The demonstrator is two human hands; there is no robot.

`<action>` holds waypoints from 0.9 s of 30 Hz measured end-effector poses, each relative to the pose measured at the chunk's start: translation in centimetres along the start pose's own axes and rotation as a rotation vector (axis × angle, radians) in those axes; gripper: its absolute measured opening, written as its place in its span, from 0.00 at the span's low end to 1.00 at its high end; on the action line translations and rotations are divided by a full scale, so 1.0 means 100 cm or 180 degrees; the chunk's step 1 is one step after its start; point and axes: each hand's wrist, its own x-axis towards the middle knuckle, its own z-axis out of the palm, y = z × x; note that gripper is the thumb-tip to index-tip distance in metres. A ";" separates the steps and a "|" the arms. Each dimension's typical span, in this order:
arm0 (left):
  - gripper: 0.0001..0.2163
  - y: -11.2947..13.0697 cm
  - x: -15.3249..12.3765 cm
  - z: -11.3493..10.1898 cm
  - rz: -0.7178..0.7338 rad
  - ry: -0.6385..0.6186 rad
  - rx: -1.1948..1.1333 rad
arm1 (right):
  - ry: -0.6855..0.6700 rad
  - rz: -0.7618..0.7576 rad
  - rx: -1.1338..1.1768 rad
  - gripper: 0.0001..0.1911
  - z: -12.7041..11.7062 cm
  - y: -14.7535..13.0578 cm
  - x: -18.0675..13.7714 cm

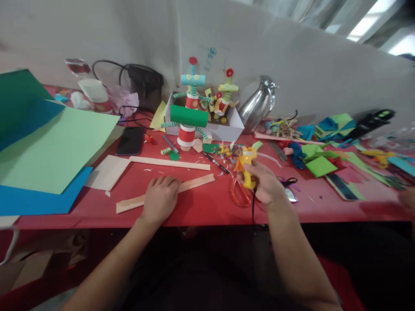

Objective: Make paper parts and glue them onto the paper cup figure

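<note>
My left hand [161,198] lies over a pale cream paper strip [197,182] near the table's front edge. Its fingers are bent and close together on the strip, which shows on both sides of the hand. My right hand [267,181] is closed around a yellow glue gun [248,168] with an orange trigger; a dark cord hangs from its handle. Beneath the glue gun lie red-handled scissors [240,193]. A second cream strip [168,163] rests just behind the first, and a black pen [216,164] lies to its right.
Paper-cup figures with coiled arms, one with a green tube [189,116], stand by a white box [238,125]. Coloured sheets [68,142] and a phone [130,140] lie left. A steel jug [257,106] stands behind; paper scraps [320,166] and another person's hand [407,198] are right.
</note>
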 end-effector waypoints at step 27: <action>0.17 -0.071 -0.097 -0.034 -0.1526 0.0445 -0.0658 | 0.0574 -0.0358 -0.3046 0.18 0.035 0.063 -0.044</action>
